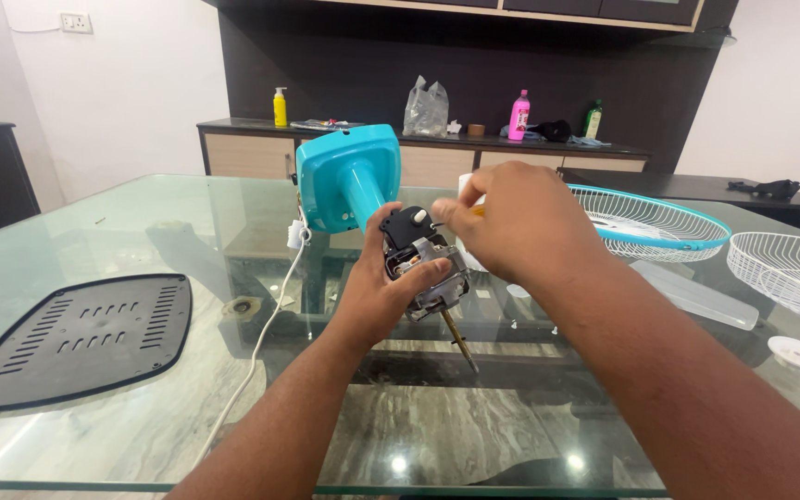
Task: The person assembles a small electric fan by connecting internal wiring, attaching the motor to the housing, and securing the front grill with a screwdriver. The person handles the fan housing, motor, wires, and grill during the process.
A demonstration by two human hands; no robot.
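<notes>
My left hand grips a bare fan motor, black and metal, with its brass shaft pointing down toward the glass. The motor joins a teal fan stand and base lying on its side behind it. My right hand is closed at the motor's top, by a small white knob. A bit of yellow shows by the fingers; what it is I cannot tell. A white power cord runs from the stand toward me.
A glass table carries a black vented base cover at left, a teal-rimmed wire fan guard, a white wire guard, a clear fan blade and a white cap at right. Bottles stand on the back counter.
</notes>
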